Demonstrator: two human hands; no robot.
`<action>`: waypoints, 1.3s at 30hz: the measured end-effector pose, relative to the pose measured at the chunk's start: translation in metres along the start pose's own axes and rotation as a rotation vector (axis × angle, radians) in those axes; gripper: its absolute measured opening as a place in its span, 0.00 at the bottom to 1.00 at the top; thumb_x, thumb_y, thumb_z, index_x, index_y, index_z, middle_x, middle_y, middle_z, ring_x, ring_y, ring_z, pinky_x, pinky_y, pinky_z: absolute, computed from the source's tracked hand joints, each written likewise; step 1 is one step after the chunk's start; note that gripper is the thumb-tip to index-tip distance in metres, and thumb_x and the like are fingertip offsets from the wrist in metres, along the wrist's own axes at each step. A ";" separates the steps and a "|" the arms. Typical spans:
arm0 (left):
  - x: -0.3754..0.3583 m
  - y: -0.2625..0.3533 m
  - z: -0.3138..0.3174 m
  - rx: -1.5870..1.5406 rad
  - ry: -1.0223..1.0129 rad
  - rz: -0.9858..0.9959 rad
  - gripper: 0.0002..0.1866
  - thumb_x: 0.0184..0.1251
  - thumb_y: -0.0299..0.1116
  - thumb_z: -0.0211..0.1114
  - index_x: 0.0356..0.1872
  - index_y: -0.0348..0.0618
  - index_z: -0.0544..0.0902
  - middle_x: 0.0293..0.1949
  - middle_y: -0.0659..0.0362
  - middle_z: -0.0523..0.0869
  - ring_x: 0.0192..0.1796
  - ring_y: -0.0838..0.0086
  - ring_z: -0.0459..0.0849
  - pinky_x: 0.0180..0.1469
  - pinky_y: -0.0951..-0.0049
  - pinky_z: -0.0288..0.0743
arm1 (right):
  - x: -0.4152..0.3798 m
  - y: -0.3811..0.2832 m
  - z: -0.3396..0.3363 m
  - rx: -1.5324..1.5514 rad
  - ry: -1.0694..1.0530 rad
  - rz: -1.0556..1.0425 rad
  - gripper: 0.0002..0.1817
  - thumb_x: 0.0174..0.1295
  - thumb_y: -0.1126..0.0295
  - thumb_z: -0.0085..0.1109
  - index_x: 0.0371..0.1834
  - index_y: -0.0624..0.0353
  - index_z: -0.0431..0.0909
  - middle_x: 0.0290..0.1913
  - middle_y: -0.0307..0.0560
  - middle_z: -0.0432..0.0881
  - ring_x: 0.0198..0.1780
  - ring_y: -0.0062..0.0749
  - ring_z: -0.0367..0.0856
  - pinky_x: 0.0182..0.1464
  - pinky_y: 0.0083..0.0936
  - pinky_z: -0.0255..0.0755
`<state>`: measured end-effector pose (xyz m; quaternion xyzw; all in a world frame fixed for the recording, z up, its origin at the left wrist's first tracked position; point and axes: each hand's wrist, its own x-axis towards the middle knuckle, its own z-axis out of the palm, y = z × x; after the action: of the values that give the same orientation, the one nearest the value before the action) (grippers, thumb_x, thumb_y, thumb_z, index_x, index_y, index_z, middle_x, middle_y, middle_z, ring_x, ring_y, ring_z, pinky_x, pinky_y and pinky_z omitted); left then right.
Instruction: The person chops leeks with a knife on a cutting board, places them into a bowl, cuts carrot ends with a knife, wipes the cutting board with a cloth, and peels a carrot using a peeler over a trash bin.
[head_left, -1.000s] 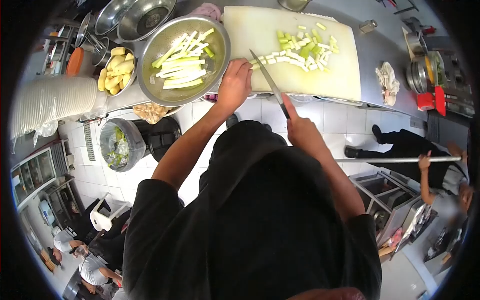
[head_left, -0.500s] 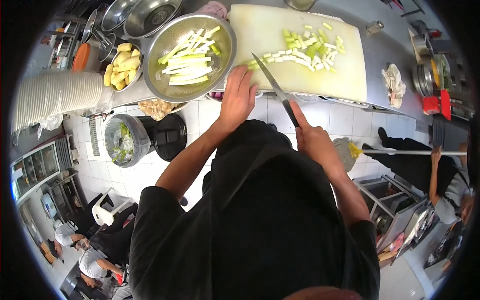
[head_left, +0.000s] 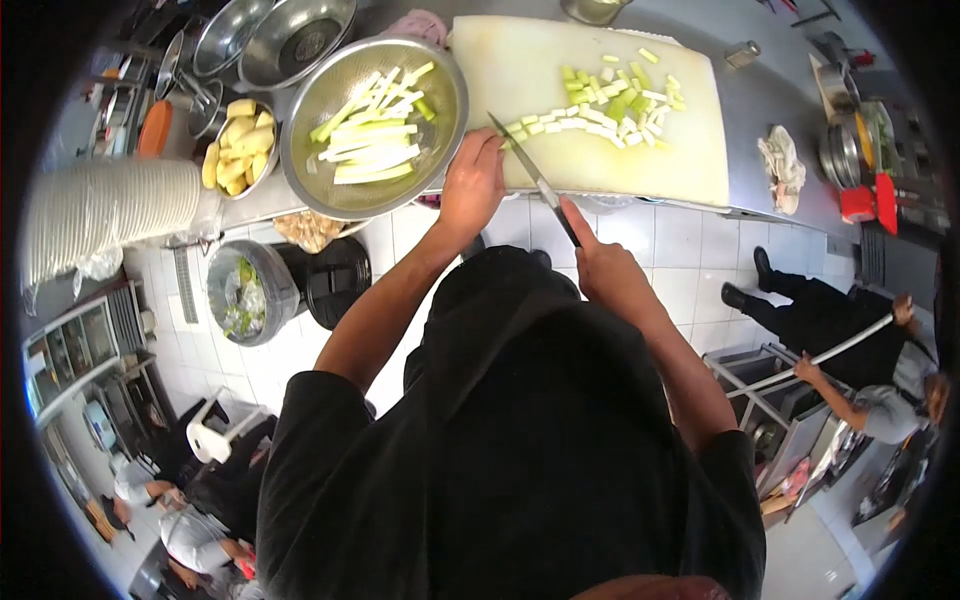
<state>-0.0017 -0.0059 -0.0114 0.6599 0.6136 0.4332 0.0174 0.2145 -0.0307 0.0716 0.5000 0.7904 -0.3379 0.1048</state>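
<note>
The right hand (head_left: 612,274) clenched the knife (head_left: 542,185), tip toward eleven o'clock, while fingers of the left hand (head_left: 472,192) held a stalk (head_left: 517,134), the metal bowl (head_left: 308,178) at ten o'clock

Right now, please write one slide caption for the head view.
Right hand holding a knife over cut green-and-white pieces on a cutting board.

The person wore a plain black top (head_left: 560,450), its cloth soft and creased. The left sleeve (head_left: 312,420), toward 8 o'clock, and the right sleeve (head_left: 728,470), toward 4 o'clock, were short and black. Both forearms were bare. Dark curved folds crossed the front, bulging toward 12 o'clock.
</note>
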 end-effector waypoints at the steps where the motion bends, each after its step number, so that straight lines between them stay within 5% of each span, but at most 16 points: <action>1: 0.001 0.001 -0.001 0.005 -0.003 -0.004 0.08 0.56 0.19 0.61 0.38 0.31 0.80 0.42 0.47 0.79 0.44 0.52 0.79 0.48 0.61 0.75 | 0.000 0.002 -0.002 0.003 0.021 -0.004 0.39 0.60 0.73 0.48 0.74 0.39 0.45 0.22 0.64 0.79 0.26 0.61 0.79 0.34 0.53 0.73; 7: 0.013 0.004 0.006 0.037 -0.048 0.014 0.08 0.58 0.20 0.58 0.39 0.31 0.79 0.44 0.49 0.78 0.46 0.55 0.77 0.49 0.61 0.73 | -0.027 0.014 -0.027 0.101 0.434 -0.022 0.34 0.61 0.71 0.51 0.72 0.37 0.54 0.22 0.59 0.79 0.26 0.59 0.78 0.34 0.52 0.73; 13: 0.038 0.001 0.031 0.008 -0.057 -0.004 0.15 0.51 0.16 0.56 0.42 0.32 0.80 0.45 0.49 0.78 0.49 0.54 0.75 0.52 0.61 0.70 | -0.010 0.086 -0.044 -0.080 0.882 0.298 0.28 0.58 0.68 0.60 0.64 0.49 0.69 0.22 0.60 0.78 0.27 0.55 0.80 0.32 0.45 0.74; 18: 0.058 -0.002 0.052 0.003 -0.086 -0.031 0.18 0.50 0.16 0.55 0.45 0.32 0.78 0.49 0.49 0.76 0.53 0.55 0.73 0.57 0.61 0.68 | 0.043 0.140 -0.053 -0.109 0.899 0.414 0.24 0.58 0.62 0.60 0.59 0.52 0.72 0.37 0.63 0.78 0.34 0.58 0.79 0.38 0.46 0.74; 22: 0.076 0.000 0.078 -0.038 -0.057 -0.069 0.18 0.56 0.22 0.56 0.50 0.32 0.76 0.54 0.44 0.73 0.59 0.48 0.69 0.62 0.56 0.64 | 0.063 0.141 -0.064 -0.314 0.895 0.460 0.34 0.51 0.49 0.66 0.59 0.55 0.71 0.41 0.60 0.74 0.44 0.55 0.73 0.47 0.52 0.67; 25: 0.086 0.009 0.099 -0.020 -0.042 -0.081 0.21 0.62 0.32 0.57 0.54 0.32 0.74 0.58 0.41 0.70 0.63 0.42 0.63 0.66 0.51 0.58 | 0.063 0.110 -0.075 -0.220 0.993 0.185 0.46 0.45 0.41 0.68 0.63 0.59 0.67 0.54 0.64 0.69 0.57 0.61 0.65 0.56 0.60 0.58; 28: 0.102 0.022 0.122 0.024 -0.034 -0.100 0.29 0.64 0.47 0.59 0.57 0.34 0.73 0.61 0.41 0.69 0.66 0.42 0.59 0.69 0.48 0.52 | 0.086 0.104 -0.071 -0.296 0.876 -0.226 0.58 0.36 0.36 0.70 0.68 0.61 0.59 0.65 0.70 0.56 0.67 0.68 0.52 0.64 0.63 0.47; 31: 0.112 0.032 0.136 0.079 -0.094 -0.104 0.30 0.64 0.50 0.59 0.58 0.35 0.73 0.61 0.41 0.69 0.67 0.42 0.59 0.69 0.49 0.51 | 0.120 0.110 -0.085 -0.252 0.729 -0.251 0.65 0.31 0.33 0.71 0.72 0.58 0.53 0.70 0.71 0.47 0.71 0.72 0.42 0.67 0.65 0.38; 39: 0.122 0.039 0.156 -0.087 0.002 -0.073 0.19 0.62 0.42 0.61 0.42 0.33 0.81 0.46 0.46 0.80 0.53 0.53 0.74 0.58 0.56 0.65 | 0.177 0.116 -0.101 -0.060 0.486 -0.487 0.63 0.30 0.44 0.75 0.71 0.60 0.53 0.70 0.67 0.49 0.72 0.63 0.47 0.71 0.51 0.43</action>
<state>0.1064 0.1645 -0.0202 0.6352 0.6179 0.4592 0.0616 0.2471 0.1924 0.0085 0.3593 0.8980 -0.2007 -0.1556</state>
